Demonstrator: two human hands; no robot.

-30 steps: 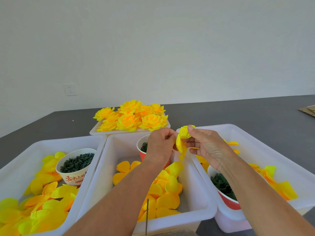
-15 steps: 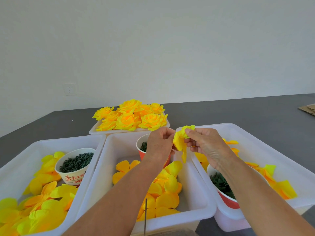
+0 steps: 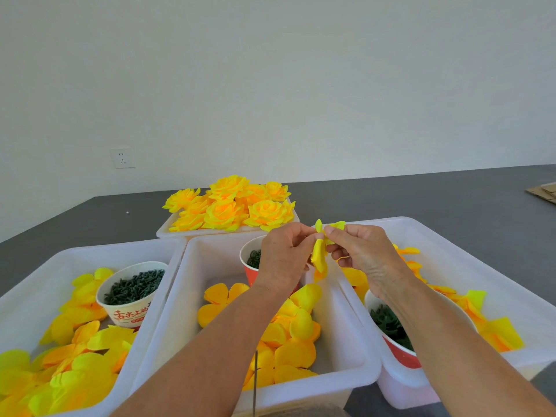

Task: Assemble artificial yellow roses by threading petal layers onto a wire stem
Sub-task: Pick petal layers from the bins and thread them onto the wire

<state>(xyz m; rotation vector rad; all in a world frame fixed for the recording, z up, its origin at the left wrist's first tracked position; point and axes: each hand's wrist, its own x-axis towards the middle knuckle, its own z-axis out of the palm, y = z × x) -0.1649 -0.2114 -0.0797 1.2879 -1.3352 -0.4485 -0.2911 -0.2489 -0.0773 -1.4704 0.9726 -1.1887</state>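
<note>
Bins point(image 3: 346, 311) hold petals point(image 3: 288, 326); tray point(image 3: 168, 231) holds roses point(image 3: 228, 206).

Petal layer point(image 3: 319, 255): small, bright yellow, crumpled, held in the air at centre frame, lobes pointing up and down. Loose petals point(image 3: 288, 329), yellow-orange, flat four-lobed cutouts, heaped in the lower-centre bin; more at lower left and right. Finished roses point(image 3: 231, 206) piled in the tray at upper centre. Thin dark wire point(image 3: 255, 383), upright, bottom centre — possibly the stem.
</note>
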